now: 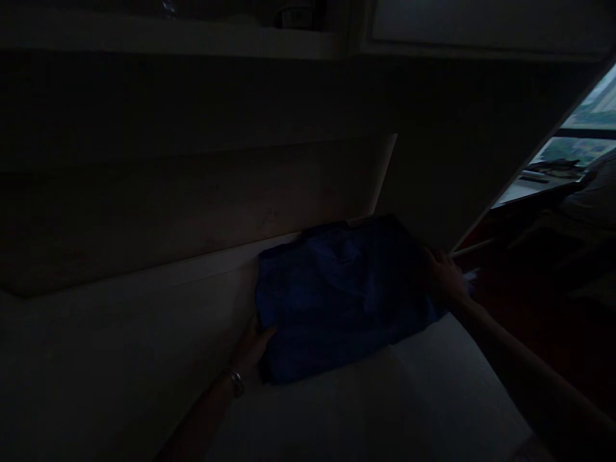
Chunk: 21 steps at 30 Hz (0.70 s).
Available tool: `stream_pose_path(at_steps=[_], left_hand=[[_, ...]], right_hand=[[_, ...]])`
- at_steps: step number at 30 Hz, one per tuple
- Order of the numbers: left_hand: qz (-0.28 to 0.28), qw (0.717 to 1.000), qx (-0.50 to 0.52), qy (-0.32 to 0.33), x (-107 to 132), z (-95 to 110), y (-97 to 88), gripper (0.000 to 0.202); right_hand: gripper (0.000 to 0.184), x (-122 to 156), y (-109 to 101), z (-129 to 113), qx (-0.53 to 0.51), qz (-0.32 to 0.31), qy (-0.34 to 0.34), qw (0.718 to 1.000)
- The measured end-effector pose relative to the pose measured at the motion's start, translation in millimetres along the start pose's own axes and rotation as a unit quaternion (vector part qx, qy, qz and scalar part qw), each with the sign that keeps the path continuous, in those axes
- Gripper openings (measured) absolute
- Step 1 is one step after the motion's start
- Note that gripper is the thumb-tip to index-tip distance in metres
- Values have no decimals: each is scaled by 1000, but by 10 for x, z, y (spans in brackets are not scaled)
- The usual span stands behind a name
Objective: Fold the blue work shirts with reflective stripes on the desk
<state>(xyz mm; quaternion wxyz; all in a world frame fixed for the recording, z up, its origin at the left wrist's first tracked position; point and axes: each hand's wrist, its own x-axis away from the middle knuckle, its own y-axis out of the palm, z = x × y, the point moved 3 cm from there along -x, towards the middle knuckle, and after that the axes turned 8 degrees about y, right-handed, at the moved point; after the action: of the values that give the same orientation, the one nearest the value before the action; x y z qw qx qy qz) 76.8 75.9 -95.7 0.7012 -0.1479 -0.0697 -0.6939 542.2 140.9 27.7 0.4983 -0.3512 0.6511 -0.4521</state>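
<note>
A dark blue folded garment (337, 295) lies on a pale surface (414, 378) in dim light; its exact kind cannot be made out. At its left edge is my left hand (253, 343), with a metal bracelet on the wrist. The thumb rests over the cloth and the other fingers are mostly hidden, closed on the edge. My right hand (445, 276) grips the garment's far right side, its fingertips partly lost in shadow.
Behind the garment stands a brownish panel (216, 212). A shelf edge (192, 40) and a cabinet door (481, 25) run overhead. To the right are a red floor (524, 301) and a window (597, 109) with a cluttered sill.
</note>
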Motion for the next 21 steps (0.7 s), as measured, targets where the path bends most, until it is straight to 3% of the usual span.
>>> stream_pose_path(at_steps=[3, 6, 9, 11, 14, 17, 19, 21], left_hand=[[24, 995, -100, 8, 340, -137, -298, 68], [39, 975, -212, 52, 828, -414, -655, 62], [110, 921, -359, 102, 1350, -764, -1172, 48], [159, 883, -430, 100, 1682, -972, -1588, 47], [195, 853, -481, 55, 2118, -1170, -2214, 49], [194, 826, -529, 1, 2445, -1236, -2681, 50], [170, 797, -578, -32, 2588, -1257, -2837, 50], [138, 755, -640, -45, 2672, -1272, -2868, 55]], right_hand=[[39, 687, -60, -431, -44, 23, -82, 995], [27, 1600, -48, -868, -137, 11, -226, 964], [31, 2421, -25, -1097, -157, 19, -375, 913], [37, 2757, 23, -1128, -146, 11, -419, 896], [43, 2933, 174, -1096, -113, -27, -397, 910], [47, 2924, 336, -1054, -114, -57, -366, 922], [51, 2895, 407, -1027, -141, -71, -351, 923], [59, 2859, 451, -997, -170, -94, -317, 929]])
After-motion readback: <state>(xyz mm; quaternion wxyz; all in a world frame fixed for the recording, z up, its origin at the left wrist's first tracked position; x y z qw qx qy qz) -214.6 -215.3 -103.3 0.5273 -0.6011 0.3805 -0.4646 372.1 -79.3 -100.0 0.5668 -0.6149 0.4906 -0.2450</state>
